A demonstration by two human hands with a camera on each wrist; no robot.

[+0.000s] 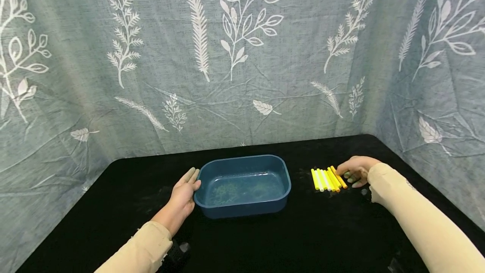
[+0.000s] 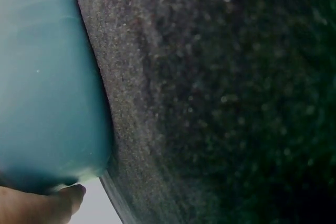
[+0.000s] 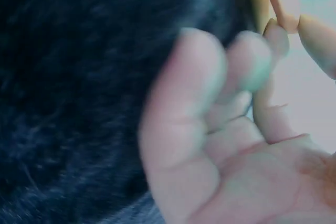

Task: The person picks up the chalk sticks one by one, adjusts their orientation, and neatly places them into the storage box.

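Note:
A row of chalk sticks (image 1: 325, 179), yellow, white and orange, lies side by side on the black table. At the row's right end my right hand (image 1: 358, 170) pinches an orange chalk stick (image 1: 338, 176) between thumb and index finger; the other fingers are curled, as the right wrist view shows. A deep blue rectangular basin (image 1: 242, 210) stands left of the row. Against its left wall rests my left hand (image 1: 184, 193), fingers extended along the outside and thumb by the rim. In the left wrist view, a fingertip (image 2: 76, 195) touches the blue wall.
Pale powder marks the basin's floor (image 1: 227, 192). The black-covered table (image 1: 265, 243) ends at a grey-green curtain (image 1: 295, 108) with white leaf prints, which encloses the back and both sides.

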